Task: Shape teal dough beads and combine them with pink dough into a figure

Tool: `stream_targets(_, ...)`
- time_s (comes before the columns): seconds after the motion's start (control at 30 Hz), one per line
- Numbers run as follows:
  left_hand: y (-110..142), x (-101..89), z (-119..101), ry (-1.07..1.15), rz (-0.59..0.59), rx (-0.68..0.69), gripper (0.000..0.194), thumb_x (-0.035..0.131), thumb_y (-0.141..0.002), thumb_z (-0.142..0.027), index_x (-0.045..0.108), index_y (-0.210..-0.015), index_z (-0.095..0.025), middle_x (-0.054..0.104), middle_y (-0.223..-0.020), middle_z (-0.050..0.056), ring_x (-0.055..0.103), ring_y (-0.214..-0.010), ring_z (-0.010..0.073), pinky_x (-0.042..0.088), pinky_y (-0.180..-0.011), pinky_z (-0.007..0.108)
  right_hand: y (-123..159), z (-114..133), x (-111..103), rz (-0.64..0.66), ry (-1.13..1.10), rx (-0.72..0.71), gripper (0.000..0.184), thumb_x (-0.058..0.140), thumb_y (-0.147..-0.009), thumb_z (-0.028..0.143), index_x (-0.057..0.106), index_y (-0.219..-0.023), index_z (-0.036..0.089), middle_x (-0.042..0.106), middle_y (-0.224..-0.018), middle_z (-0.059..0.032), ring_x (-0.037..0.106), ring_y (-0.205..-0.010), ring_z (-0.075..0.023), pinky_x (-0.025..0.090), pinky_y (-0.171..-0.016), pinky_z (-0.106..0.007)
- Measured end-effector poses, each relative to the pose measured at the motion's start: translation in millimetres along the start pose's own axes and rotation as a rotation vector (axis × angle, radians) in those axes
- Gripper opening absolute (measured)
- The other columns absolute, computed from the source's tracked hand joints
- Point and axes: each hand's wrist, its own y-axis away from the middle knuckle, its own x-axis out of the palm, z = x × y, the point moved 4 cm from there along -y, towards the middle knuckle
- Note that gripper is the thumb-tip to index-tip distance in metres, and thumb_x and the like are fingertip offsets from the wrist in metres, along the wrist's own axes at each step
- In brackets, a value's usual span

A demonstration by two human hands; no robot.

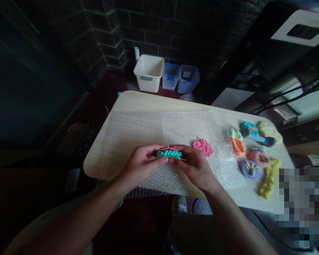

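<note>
Between both hands, just above the bubble wrap (133, 131), is a small crocheted piece (169, 154), teal in front with a pink edge behind it. My left hand (146, 159) pinches its left end, thumb in front and fingers at the back. On the other end, my right hand (192, 163) grips it the same way. A thin pale strand or tool tip shows by the right fingers, too small to name. Just beyond my right hand a pink crocheted piece (202, 147) lies flat on the wrap.
Several colourful crocheted items, among them a purple round one (251, 170) and a yellow strip (269, 179), lie at the right of the wooden table (149, 99). On the floor behind stand a white bin (150, 76) and two clear boxes (171, 76). A blurred patch covers the lower right.
</note>
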Motion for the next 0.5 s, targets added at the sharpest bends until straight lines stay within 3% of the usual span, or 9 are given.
stream_targets(0.17,-1.5,2.0,1.5,-0.003,0.003,0.01,0.038,0.089,-0.085,-0.033,0.082,-0.119,-0.017,0.084,-0.121,0.012,0.079,-0.108,0.0271,0.062,-0.098,0.038,-0.3,-4.4,-0.8,-0.041,-0.037,0.026,0.05,0.095,-0.08,0.044,0.08,-0.123,0.023,0.084,-0.115,-0.0081,0.078,-0.1,-0.0233,0.063,-0.097,-0.041)
stream_targets(0.27,-1.4,4.1,0.8,-0.019,0.007,0.022,0.039,0.087,-0.087,-0.034,0.081,-0.122,-0.017,0.083,-0.124,0.012,0.079,-0.11,0.0274,0.061,-0.099,0.037,-0.3,-6.4,-0.2,-0.052,-0.069,0.013,0.047,0.095,-0.08,0.043,0.08,-0.121,0.023,0.084,-0.112,-0.0068,0.079,-0.1,-0.0232,0.063,-0.096,-0.04)
stream_targets(0.5,-0.6,4.3,-2.9,-0.047,0.01,-0.018,0.036,0.089,-0.086,-0.035,0.084,-0.117,-0.019,0.086,-0.115,0.008,0.079,-0.107,0.028,0.062,-0.1,0.039,-0.5,-7.1,-0.1,-0.067,-0.096,0.007,0.054,0.097,-0.076,0.043,0.077,-0.121,0.021,0.084,-0.111,-0.0068,0.078,-0.098,-0.0224,0.064,-0.091,-0.037)
